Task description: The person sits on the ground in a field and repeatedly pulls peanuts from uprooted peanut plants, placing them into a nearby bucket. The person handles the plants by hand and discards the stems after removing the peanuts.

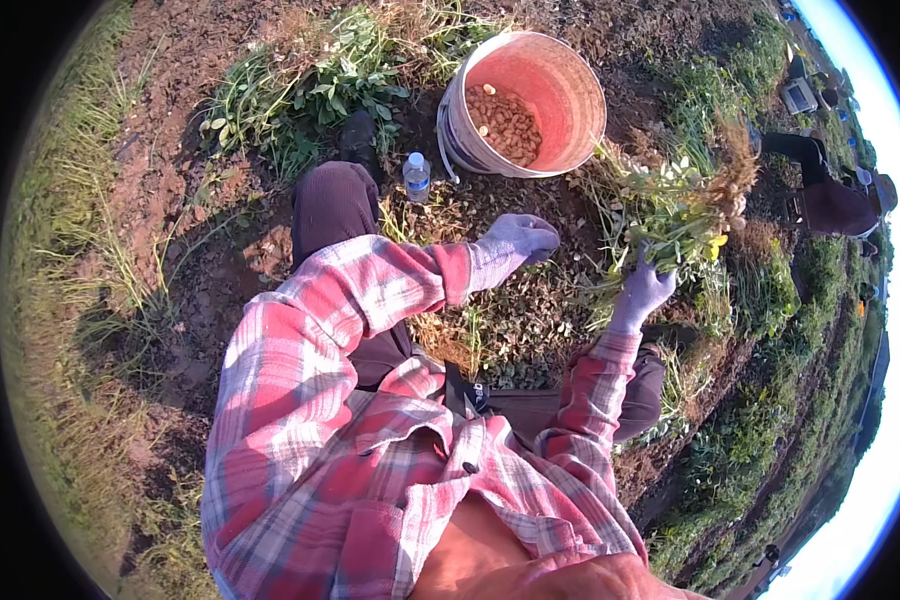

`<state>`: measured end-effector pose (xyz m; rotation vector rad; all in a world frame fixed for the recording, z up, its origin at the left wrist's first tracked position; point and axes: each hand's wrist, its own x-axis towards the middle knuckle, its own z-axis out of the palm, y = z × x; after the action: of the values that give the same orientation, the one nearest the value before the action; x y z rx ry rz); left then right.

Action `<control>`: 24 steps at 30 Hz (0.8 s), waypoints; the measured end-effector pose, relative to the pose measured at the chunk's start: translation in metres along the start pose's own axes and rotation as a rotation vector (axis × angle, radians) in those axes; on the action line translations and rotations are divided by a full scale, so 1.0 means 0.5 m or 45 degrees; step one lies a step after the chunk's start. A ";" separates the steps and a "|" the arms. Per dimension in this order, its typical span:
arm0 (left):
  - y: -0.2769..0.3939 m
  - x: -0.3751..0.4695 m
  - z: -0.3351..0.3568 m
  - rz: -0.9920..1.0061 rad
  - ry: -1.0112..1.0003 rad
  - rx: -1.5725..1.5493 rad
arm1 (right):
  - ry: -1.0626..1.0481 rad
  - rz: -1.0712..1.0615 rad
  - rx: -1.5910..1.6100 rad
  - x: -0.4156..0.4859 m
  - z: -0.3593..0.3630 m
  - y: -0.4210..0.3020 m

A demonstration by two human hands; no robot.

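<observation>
My right hand (pixel 646 294), in a pale purple glove, grips a bunch of uprooted peanut plants (pixel 664 217) by its green stems and leaves. The brown roots, with a few pods among them, point up and to the right. My left hand (pixel 521 238) wears a matching glove and hangs over the ground between my knees, its fingers curled. Whether anything is inside those fingers is hidden. Beyond both hands stands a white plastic bucket (pixel 570 97) with a reddish inside, tilted towards me in view. Peanut pods (pixel 508 129) cover its bottom.
A capped water bottle (pixel 416 180) stands on the soil near my left knee, left of the bucket. Behind it lies a heap of pulled plants (pixel 322 90). Loose leaves (pixel 525 337) litter the ground between my legs. Another person (pixel 832 187) sits among plant rows at right.
</observation>
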<state>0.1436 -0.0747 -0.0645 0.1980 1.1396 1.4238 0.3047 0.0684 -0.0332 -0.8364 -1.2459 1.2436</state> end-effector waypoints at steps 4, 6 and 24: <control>-0.013 0.000 0.000 -0.017 0.005 -0.008 | 0.074 -0.387 -0.397 0.050 0.037 -0.098; 0.012 0.010 0.013 0.026 0.008 0.001 | -0.430 0.049 -1.057 0.010 0.048 0.061; 0.069 -0.003 0.007 0.416 0.011 -0.042 | -0.820 -0.223 -1.296 -0.231 0.032 -0.002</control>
<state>0.1235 -0.0662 -0.0372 0.3678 1.1253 1.7303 0.3030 -0.0462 -0.0548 -1.0108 -2.5098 0.6846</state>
